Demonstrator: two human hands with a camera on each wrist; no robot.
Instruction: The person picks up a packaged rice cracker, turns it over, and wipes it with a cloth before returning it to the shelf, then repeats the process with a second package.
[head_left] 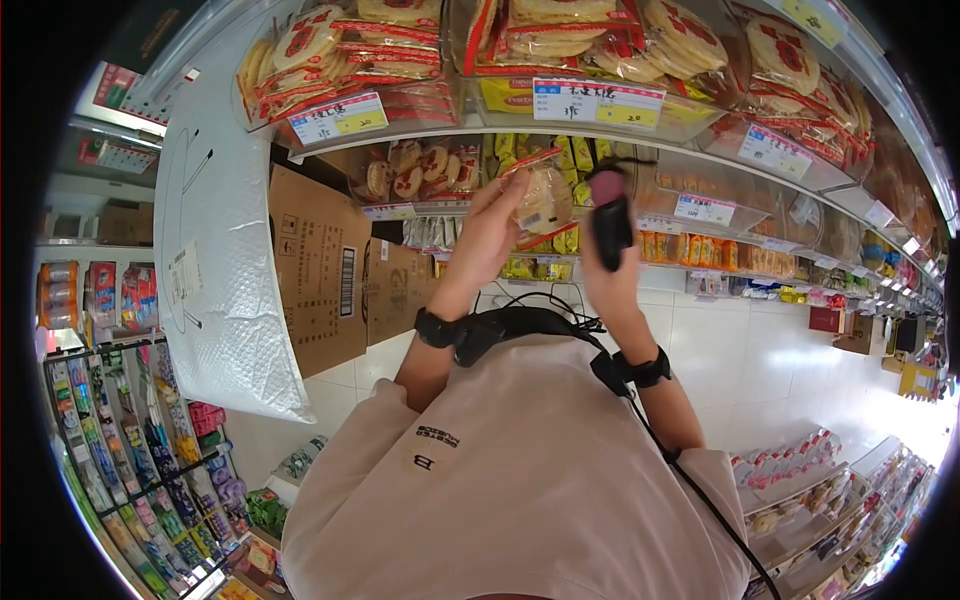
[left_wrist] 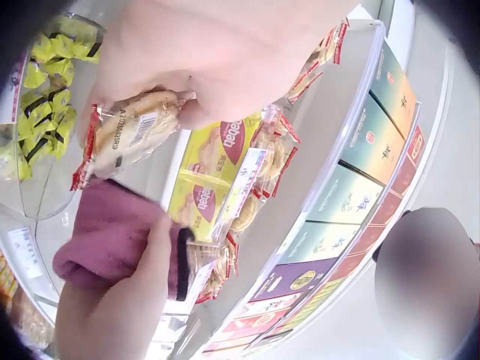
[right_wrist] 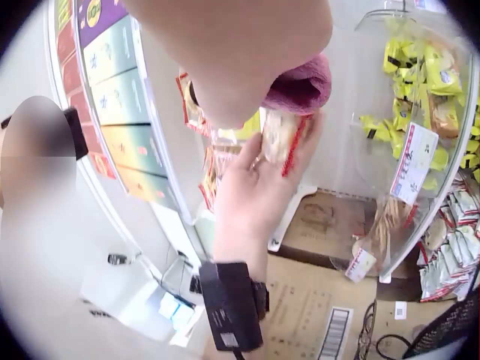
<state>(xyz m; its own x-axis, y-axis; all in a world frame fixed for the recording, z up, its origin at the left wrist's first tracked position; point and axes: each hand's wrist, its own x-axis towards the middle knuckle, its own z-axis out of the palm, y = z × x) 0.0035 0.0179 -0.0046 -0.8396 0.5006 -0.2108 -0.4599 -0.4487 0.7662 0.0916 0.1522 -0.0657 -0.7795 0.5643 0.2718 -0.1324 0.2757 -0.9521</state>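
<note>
My left hand [head_left: 480, 235] holds a clear, red-edged packet of flat round pastry [head_left: 547, 203] by its side, in front of the shelves. The left wrist view shows a barcode and printed characters on the packet's face [left_wrist: 133, 135]. Beside it, my right hand [head_left: 612, 280] grips a folded purple cloth with a black edge [left_wrist: 112, 232]. In the left wrist view the cloth comes right up under the packet's lower end. From the right wrist view, the cloth [right_wrist: 306, 86] overlaps the packet near my left fingers.
Above the hands, a shelf tray holds red-edged pastry packets [head_left: 385, 50] behind price tags [head_left: 597, 103]. Yellow-wrapped snacks [head_left: 575, 160] fill a lower bin. Cardboard boxes [head_left: 318, 270] and a white padded sheet [head_left: 225, 270] stand at the left. Black cables [head_left: 545, 300] hang near my waist.
</note>
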